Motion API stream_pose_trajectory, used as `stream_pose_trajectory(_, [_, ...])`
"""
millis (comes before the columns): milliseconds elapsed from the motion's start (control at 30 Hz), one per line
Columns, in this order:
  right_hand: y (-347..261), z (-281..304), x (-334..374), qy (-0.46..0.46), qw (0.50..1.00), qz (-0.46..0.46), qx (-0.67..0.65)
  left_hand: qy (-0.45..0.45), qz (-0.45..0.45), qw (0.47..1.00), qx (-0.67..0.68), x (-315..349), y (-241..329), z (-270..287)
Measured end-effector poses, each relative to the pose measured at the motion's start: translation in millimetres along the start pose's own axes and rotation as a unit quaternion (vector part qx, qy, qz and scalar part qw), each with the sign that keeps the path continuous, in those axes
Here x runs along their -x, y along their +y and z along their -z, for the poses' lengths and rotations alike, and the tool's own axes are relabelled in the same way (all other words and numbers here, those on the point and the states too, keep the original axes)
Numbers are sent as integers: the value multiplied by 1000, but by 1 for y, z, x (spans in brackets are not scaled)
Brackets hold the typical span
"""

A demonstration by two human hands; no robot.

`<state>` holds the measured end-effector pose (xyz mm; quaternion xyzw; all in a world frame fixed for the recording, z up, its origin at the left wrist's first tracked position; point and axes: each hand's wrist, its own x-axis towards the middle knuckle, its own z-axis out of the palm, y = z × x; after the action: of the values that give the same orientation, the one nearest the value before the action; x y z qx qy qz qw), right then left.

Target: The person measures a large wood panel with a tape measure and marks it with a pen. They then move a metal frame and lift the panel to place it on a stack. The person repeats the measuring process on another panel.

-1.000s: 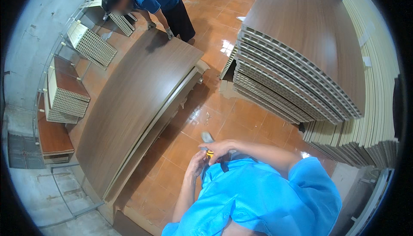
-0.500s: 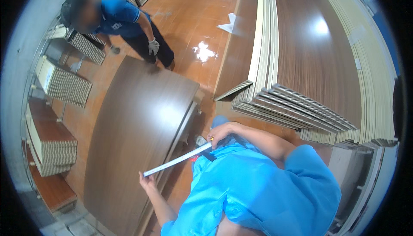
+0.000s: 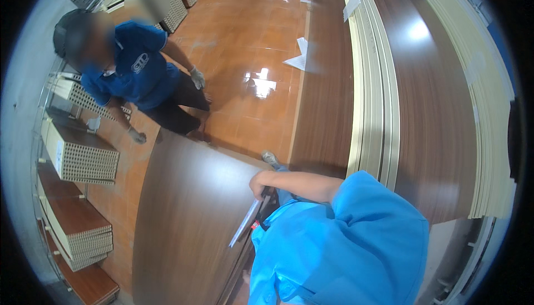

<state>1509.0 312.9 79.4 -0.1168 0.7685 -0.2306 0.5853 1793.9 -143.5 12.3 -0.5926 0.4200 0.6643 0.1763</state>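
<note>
1. The right hand (image 3: pixel 260 185), bare and bent at the wrist, curls closed on the upper end of a flat white measuring-tape strip (image 3: pixel 245 222); its fingertips are hidden, so the exact pinch cannot be told.
2. Largest around it is the stack of long brown wood-grain boards with cream edges (image 3: pixel 434 110), to the person's right.
3. Next comes the broad brown wood-grain panel (image 3: pixel 192 221) on the left, its nearer long edge beside the person.
4. A co-worker in a dark-blue shirt (image 3: pixel 147 65) stands past the panel's far end, wearing pale gloves.
5. The strip slants from the right hand along that nearer edge; whether its lower end touches the panel or hangs just above cannot be told.
6. Smallest is a patch of bare skin (image 3: pixel 246 276) low by the panel's edge, perhaps the left hand, whose state cannot be told.
7. The step in hand looks like measuring at the panel; the next move calls for a straight strip and a steady grip.
</note>
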Motion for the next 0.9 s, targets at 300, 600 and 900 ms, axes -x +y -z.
stream_pose_trajectory(300, [263, 116, 97, 176, 802, -36, -570, -25, 2, 997, -67, 31, 18, -147])
stream_pose_trajectory(600, [376, 224, 333, 705, 281, -101, -643, -97, -135, 986, -3, 10, 117, -218])
stream_pose_trajectory(900, [339, 314, 213, 442, 755, -112, -472, 27, -88, 990, -109, 15, 23, -270])
